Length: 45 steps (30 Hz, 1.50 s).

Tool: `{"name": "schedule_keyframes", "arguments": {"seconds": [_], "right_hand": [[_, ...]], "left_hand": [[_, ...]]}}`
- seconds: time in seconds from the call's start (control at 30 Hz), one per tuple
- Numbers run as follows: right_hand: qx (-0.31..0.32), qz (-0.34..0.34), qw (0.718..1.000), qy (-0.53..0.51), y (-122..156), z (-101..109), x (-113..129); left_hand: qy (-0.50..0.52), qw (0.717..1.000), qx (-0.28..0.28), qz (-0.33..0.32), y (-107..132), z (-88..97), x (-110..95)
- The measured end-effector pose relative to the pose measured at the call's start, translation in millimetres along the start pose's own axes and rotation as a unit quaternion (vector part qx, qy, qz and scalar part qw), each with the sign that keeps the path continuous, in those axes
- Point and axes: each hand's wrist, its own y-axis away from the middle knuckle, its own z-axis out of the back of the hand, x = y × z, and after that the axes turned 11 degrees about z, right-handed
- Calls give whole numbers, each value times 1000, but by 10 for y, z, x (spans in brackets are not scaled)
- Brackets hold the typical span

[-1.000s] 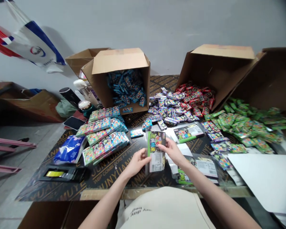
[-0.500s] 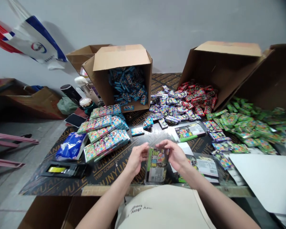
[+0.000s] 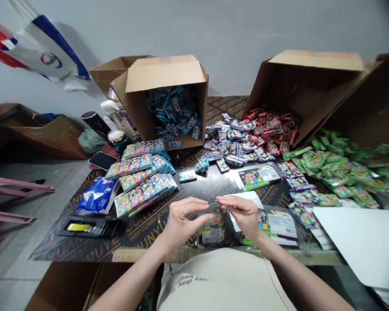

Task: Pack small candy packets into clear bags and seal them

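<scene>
My left hand (image 3: 181, 220) and my right hand (image 3: 241, 214) both pinch the top edge of a clear printed bag (image 3: 212, 224) with a green and black label, held low over the near edge of the table (image 3: 149, 255). The bag hangs between the hands and is tipped toward me, so I see it nearly edge-on. More flat bags of the same kind (image 3: 278, 224) lie just right of my right hand. Stacks of filled colourful packs (image 3: 142, 185) lie to the left of my left hand.
Tipped cardboard boxes spill small packets: blue (image 3: 175, 112), red (image 3: 272, 125), green (image 3: 337, 164), with purple packets (image 3: 230, 142) heaped between. A white sheet (image 3: 359, 242) lies at right. A tape dispenser (image 3: 84, 226), a blue tissue pack (image 3: 97, 198) and flasks (image 3: 116, 119) stand at left.
Both hands brought the bag down and toward me, from upright over the table to low at its near edge. My fingers moved up to pinch its top edge.
</scene>
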Motion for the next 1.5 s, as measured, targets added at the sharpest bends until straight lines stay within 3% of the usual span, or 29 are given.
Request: {"name": "schedule_keyframes", "arguments": {"seconds": [0.17, 0.3, 0.5, 0.6, 0.73, 0.87, 0.93, 1.03, 1.13, 1.2, 1.33, 1.43, 1.5], "right_hand": [[83, 57, 993, 56, 13, 75, 26], [93, 55, 989, 97, -36, 62, 115], [124, -71, 988, 59, -226, 47, 298], [135, -89, 986, 47, -264, 60, 296], [147, -10, 985, 83, -172, 90, 225], [149, 58, 982, 106, -36, 139, 168], [132, 28, 988, 78, 41, 150, 117], [95, -90, 991, 18, 246, 98, -57], [198, -202, 958, -39, 480, -36, -312], [227, -218, 948, -52, 505, -119, -460], [158, -154, 975, 38, 33, -144, -671], [105, -92, 981, 132, -529, -111, -847], [58, -68, 978, 186, -843, -122, -981]], "left_hand": [[-54, 998, -11, -17, 20, -1, 60], [-56, 998, 0, 7, -1, 21, 51], [12, 994, 35, 108, -110, 61, -79], [-26, 997, 22, 64, -91, 45, -85], [-103, 994, 8, -27, 0, 7, 12], [-113, 993, 21, -40, 38, -18, 107], [-103, 994, 13, -30, 29, -6, 141], [-89, 995, -44, -2, 5, 82, 227], [-42, 989, -126, 64, -9, 260, 390], [-3, 973, -198, 115, 9, 396, 536], [46, 930, -305, 199, 207, 552, 875], [15, 916, -292, 275, 472, 538, 1102], [-87, 907, -280, 303, 620, 506, 1194]]}}
